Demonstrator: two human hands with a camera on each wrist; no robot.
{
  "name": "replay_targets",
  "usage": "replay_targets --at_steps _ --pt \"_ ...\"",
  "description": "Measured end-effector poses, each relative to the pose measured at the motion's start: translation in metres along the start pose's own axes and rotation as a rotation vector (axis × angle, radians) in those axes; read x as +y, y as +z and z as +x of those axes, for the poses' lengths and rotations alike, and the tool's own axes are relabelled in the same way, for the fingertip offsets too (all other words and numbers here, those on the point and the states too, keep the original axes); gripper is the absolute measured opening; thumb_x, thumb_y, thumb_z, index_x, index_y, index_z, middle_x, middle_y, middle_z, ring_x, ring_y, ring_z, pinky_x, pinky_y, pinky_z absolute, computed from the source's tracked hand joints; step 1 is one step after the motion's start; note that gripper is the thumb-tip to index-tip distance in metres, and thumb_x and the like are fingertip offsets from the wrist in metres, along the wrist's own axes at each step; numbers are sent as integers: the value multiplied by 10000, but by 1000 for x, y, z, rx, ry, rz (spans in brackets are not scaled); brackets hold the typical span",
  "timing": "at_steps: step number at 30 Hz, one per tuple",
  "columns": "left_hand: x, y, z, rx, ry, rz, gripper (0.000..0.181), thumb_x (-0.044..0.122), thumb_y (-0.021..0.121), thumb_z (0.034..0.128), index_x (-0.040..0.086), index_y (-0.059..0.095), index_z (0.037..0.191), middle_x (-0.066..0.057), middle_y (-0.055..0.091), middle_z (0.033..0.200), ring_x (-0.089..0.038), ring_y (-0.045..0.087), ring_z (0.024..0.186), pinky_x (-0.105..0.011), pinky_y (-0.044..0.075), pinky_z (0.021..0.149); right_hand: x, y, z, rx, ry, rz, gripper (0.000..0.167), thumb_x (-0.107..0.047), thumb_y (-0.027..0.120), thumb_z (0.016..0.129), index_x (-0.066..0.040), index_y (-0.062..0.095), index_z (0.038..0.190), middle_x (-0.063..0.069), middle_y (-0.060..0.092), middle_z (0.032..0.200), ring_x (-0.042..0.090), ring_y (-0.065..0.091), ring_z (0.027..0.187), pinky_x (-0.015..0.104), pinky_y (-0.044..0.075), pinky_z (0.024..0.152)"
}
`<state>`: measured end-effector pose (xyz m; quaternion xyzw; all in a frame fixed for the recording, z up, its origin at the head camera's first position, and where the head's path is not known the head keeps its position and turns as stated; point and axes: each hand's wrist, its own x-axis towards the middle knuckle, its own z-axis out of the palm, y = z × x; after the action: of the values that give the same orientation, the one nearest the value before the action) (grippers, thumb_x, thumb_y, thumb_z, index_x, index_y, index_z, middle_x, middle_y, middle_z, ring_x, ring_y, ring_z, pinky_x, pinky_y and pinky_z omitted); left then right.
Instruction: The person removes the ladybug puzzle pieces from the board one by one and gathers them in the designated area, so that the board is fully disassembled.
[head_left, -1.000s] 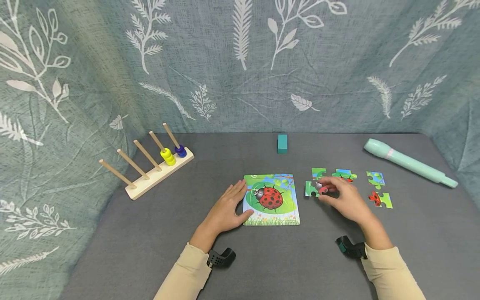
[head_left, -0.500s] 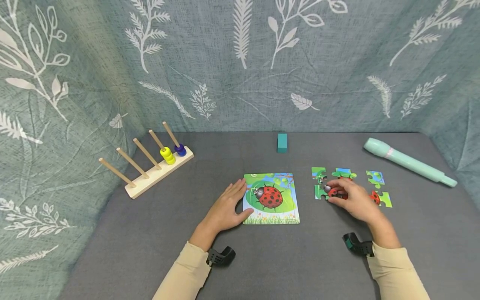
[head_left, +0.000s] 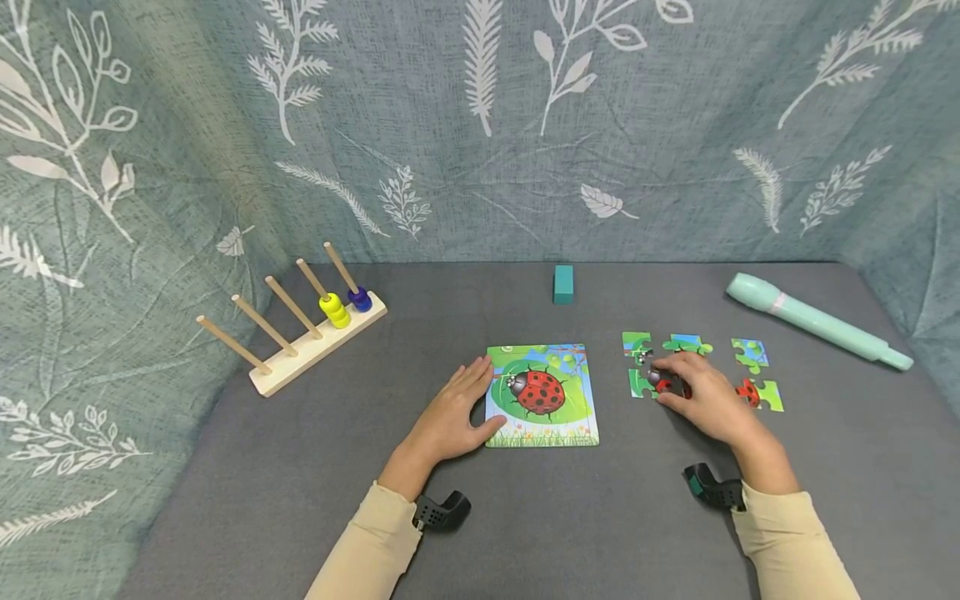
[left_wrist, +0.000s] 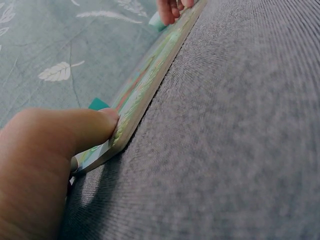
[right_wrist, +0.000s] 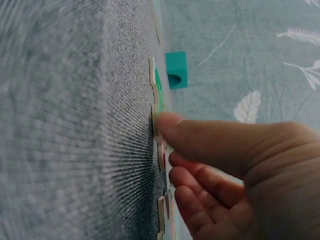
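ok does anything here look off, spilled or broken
Nothing stands out: I see no spill or visible damage. The pieces lie loose to the right of the board, which looks ordinary for a puzzle. The rack and wand sit slanted relative to the board, but that hardly seems odd.

The left sleeve [head_left: 367,546], at the lower left of centre in the frame, is plain beige fabric, creased near the cuff. The right sleeve [head_left: 791,546], lower right, matches. The left wrist fitting [head_left: 444,512] is black, curved and perforated with small holes; the right wrist fitting [head_left: 716,492] is black and curved, bearing a dark green patch [head_left: 696,484].
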<state>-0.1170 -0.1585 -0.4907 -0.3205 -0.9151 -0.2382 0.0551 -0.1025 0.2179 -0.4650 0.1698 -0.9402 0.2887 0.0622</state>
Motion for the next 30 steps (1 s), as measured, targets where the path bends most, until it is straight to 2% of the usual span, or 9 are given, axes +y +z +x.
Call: replay_targets --at_steps 5,8,13,17,22,30 --pt "0 -1 -1 8 10 -29 715 347 645 864 -45 404 1412 -178 342 1507 -289 309 1411 -435 253 1183 -7 5 2 55 -6 30 460 -97 746 803 -1 591 1226 198 577 1190 348 579 1009 503 480 811" --pt "1 -1 -2 32 37 -44 687 313 658 861 -40 425 1402 -173 371 1493 -281 336 1399 -430 272 1175 -14 10 4 73 -23 59 465 -107 754 796 2 592 1219 167 597 1162 298 607 941 452 494 772" --pt "6 0 -1 93 150 -33 615 260 668 858 -31 482 1367 -148 448 1449 -262 407 1359 -399 311 1160 -29 24 6 46 -54 154 496 -104 761 790 1 581 1240 146 595 1196 298 617 999 450 517 833" --pt "14 3 0 132 244 -15 569 230 682 847 -21 527 1333 -144 507 1400 -256 467 1314 -378 347 1142 -42 37 6 30 -72 191 501 -128 776 780 -34 595 1238 100 610 1194 266 617 1017 429 521 861" --pt "27 7 -1 101 284 -4 540 241 678 856 -3 549 1320 -123 545 1367 -232 501 1287 -360 386 1116 -55 51 4 33 -134 219 467 -132 781 774 -27 619 1200 89 625 1166 243 615 1010 378 530 862" --pt "46 14 -2 27 337 -26 525 270 649 887 32 538 1342 -91 540 1378 -213 503 1284 -341 416 1091 -64 64 -4 13 -222 106 471 -181 777 778 -39 610 1195 90 605 1187 258 597 1070 447 515 889"
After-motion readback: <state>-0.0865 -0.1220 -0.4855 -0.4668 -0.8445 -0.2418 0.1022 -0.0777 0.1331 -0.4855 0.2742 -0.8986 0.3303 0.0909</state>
